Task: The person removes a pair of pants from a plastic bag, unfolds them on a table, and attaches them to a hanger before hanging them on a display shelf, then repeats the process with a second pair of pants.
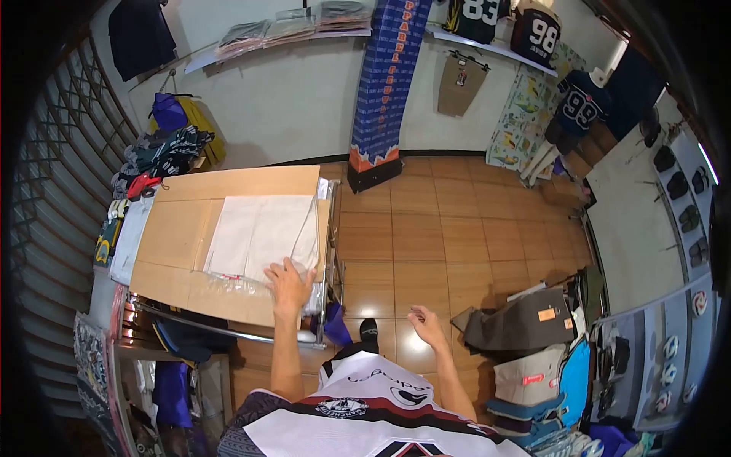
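A folded off-white cloth garment [255, 232] lies flat on a piece of cardboard [171, 228] on top of a metal-framed table. Its exact kind cannot be told from the folds. Clear plastic [236, 288] shows along its near edge. My left hand [289, 288] rests on the garment's near right corner, fingers spread and extended. Away from the table, my right hand [428, 327] hangs over the tiled floor with loosely bent fingers and nothing visible in it.
Piled clothes [164, 156] sit behind the table's far left corner. A blue printed pillar [381, 99] stands ahead. On the right are stacked folded trousers [525, 324] and a wall display of caps [678, 183]. A metal folding gate [61, 183] runs along the left.
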Demonstrator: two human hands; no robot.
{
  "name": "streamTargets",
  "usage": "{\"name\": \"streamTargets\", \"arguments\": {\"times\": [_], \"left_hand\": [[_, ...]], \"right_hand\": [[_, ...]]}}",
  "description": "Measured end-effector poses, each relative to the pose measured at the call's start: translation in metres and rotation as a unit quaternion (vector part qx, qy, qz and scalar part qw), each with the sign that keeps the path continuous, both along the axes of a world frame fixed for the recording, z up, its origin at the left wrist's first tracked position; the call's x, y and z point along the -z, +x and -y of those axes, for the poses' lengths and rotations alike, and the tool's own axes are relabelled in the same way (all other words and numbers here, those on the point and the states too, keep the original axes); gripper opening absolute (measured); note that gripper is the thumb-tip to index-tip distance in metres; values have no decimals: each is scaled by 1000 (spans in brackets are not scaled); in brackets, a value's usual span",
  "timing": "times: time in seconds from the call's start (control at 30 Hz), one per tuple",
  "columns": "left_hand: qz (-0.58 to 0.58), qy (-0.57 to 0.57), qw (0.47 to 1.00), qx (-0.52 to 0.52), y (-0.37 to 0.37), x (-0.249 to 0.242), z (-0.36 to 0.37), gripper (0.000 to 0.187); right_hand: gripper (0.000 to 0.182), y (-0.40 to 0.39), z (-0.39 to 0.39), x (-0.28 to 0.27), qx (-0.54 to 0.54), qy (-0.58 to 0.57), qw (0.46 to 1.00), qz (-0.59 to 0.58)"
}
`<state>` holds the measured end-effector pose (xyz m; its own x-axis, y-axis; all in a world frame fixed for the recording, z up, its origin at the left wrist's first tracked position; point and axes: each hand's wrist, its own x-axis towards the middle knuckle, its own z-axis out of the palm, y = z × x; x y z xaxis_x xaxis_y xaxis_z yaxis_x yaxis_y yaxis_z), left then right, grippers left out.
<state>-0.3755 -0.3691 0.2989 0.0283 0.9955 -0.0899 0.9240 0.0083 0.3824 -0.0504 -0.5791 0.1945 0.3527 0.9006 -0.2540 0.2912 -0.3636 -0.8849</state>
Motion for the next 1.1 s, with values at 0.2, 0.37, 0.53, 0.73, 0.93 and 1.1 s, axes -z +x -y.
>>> {"name": "streamTargets", "arguments": {"times": [0.2,0.37,0.53,0.73,0.93,1.1], "left_hand": [[26,-115,991,-70,21,-22,-33,82],[-13,-151,984,-91,29,-16,-48,87],[-30,-148,980,-130,43,-21,-55,86],[-15,-131,963,-237,57,-24,-76,82],[39,-122,923,-362,72,-26,-98,81],[102,-81,886,-445,95,-15,-100,87]], "right_hand": [[46,38,-120,-48,-71,25,995,61],[44,27,-219,-70,-141,64,988,21],[40,-11,-311,-101,-262,108,959,-29],[37,-56,-411,-126,-409,123,898,-101],[33,-97,-495,-142,-535,148,824,-113],[33,-151,-544,-147,-632,174,752,-71]]}}
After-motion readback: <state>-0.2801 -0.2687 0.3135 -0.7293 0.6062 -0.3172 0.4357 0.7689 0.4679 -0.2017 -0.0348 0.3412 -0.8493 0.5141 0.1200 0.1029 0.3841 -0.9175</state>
